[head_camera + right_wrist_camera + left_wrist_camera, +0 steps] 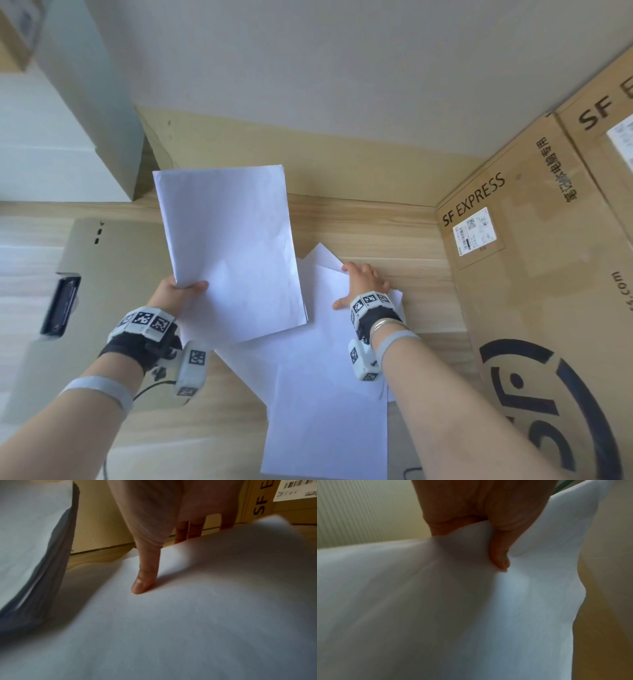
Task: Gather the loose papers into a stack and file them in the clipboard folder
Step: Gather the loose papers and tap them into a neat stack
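Above the desk's middle, a stack (pixel 229 246) of white papers is held off the surface, its far end tipped up toward the wall. The left hand (pixel 180 291) pinches the stack's near left corner: the thumb (pixel 500 555) lies on top of the sheets and the fingers are hidden beneath them. The stack's right edge overhangs the loose sheets (pixel 329 394) that lie fanned on the desk (pixel 394 240), spreading from just right of the middle down toward the near edge.

The right hand (pixel 363 286) rests on the far part of those sheets, fingers straight and spread, gripping nothing. From the right wrist view its thumb (pixel 144 582) presses flat on the top sheet, while the other fingers reach past the paper's far edge; whether they touch the wood cannot be told.

At the left edge of the desk lies the open folder (pixel 102 274), grey-beige, with its dark clip (pixel 60 306) on the outer side; the left forearm crosses over its near part. A pale box (pixel 65 130) stands at the far left corner. Cardboard cartons (pixel 531 257) printed SF EXPRESS line the right edge, and a plain wall (pixel 308 68) backs the desk.
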The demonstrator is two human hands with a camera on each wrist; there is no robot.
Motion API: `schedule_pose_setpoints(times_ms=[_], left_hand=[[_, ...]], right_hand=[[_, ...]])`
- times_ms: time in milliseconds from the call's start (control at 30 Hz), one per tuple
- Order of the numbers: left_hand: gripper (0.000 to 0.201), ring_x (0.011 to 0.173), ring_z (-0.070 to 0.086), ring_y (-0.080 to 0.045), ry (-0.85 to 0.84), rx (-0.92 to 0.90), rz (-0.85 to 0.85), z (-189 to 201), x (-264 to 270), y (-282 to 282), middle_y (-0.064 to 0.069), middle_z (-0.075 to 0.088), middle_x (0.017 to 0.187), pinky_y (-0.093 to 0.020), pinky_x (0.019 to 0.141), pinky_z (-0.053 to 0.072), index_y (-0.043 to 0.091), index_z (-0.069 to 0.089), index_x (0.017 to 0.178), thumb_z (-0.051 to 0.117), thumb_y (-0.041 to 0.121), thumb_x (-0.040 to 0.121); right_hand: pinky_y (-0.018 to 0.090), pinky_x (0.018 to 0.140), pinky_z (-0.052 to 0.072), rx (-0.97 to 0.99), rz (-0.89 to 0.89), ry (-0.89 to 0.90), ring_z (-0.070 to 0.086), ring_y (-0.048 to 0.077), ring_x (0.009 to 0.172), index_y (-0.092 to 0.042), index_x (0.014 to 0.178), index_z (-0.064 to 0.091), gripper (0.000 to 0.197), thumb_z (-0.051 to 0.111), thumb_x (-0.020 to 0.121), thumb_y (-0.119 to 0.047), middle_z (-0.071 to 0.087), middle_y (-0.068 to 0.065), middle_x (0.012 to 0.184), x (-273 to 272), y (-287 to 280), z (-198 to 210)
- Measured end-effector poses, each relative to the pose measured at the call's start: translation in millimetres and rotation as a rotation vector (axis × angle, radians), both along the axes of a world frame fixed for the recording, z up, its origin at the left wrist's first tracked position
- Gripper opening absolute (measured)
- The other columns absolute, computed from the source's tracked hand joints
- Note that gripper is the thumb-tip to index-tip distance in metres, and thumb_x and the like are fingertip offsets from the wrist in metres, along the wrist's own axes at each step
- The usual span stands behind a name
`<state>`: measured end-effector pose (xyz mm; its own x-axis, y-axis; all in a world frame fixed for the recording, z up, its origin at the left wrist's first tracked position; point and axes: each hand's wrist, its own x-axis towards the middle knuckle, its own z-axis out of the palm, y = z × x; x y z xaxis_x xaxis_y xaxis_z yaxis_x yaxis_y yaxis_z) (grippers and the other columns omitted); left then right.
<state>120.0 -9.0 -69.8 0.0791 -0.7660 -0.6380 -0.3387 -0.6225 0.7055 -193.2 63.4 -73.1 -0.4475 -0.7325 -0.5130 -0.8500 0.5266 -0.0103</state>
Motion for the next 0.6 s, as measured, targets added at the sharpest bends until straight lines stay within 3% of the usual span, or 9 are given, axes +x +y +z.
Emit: schedule_pose_setpoints(times_ms=[133,200,267,400,533,600], left_hand=[[0.037,0.096,0.052,-0.026,0.039,0.029,0.017,0.1,1.2,3.5,-0.019,0.058,0.107,-0.04,0.089,0.041,-0.009,0.056,0.12,0.061,0.006,0.086],[0.037,0.097,0.052,-0.027,0.051,0.039,0.019,1.8,1.8,4.6,-0.019,0.058,0.107,-0.042,0.091,0.041,-0.009,0.055,0.119,0.061,0.006,0.086],[0.036,0.097,0.051,-0.027,0.06,0.047,0.009,3.3,1.7,5.0,-0.017,0.056,0.105,-0.041,0.089,0.04,-0.011,0.055,0.119,0.06,0.005,0.087],[0.037,0.098,0.053,-0.028,0.043,0.065,-0.013,5.5,4.4,6.0,-0.02,0.058,0.108,-0.045,0.095,0.042,-0.01,0.055,0.119,0.06,0.006,0.087],[0.043,0.109,0.058,-0.041,0.004,0.107,-0.027,4.5,8.4,8.6,-0.027,0.06,0.12,-0.051,0.101,0.043,-0.005,0.055,0.122,0.064,0.014,0.085],[0.043,0.112,0.057,-0.044,0.013,0.129,-0.023,1.6,9.8,9.7,-0.028,0.059,0.122,-0.053,0.101,0.043,-0.005,0.055,0.123,0.064,0.013,0.085]], right_hand=[[0.037,0.094,0.043,0.045,0.044,-0.031,0.052,0.026,0.118,-0.015,0.122,0.052,0.052,0.07,0.077,-0.033,0.054,0.004,0.128,-2.5,-2.4,2.7],[0.036,0.095,0.045,-0.004,-0.03,-0.113,0.054,0.028,0.119,-0.012,0.128,0.051,0.047,0.063,0.085,-0.027,0.057,0.011,0.13,-7.2,-1.9,8.6],[0.035,0.098,0.043,-0.12,-0.151,-0.193,0.053,0.03,0.121,-0.01,0.131,0.049,0.046,0.06,0.088,-0.023,0.057,0.014,0.131,-16.0,1.9,16.8],[0.03,0.088,0.043,-0.401,-0.378,-0.292,0.059,0.031,0.11,-0.003,0.12,0.059,0.032,0.056,0.091,-0.017,0.063,0.017,0.122,-36.1,12.2,40.0],[0.032,0.083,0.044,-0.631,-0.598,-0.365,0.059,0.033,0.106,0.003,0.113,0.06,0.03,0.052,0.093,-0.018,0.063,0.02,0.116,-57.4,21.1,66.2],[0.03,0.076,0.045,-0.729,-0.657,-0.43,0.061,0.03,0.095,0.005,0.107,0.061,0.027,0.053,0.092,-0.015,0.064,0.025,0.111,-63.1,23.0,77.6]])
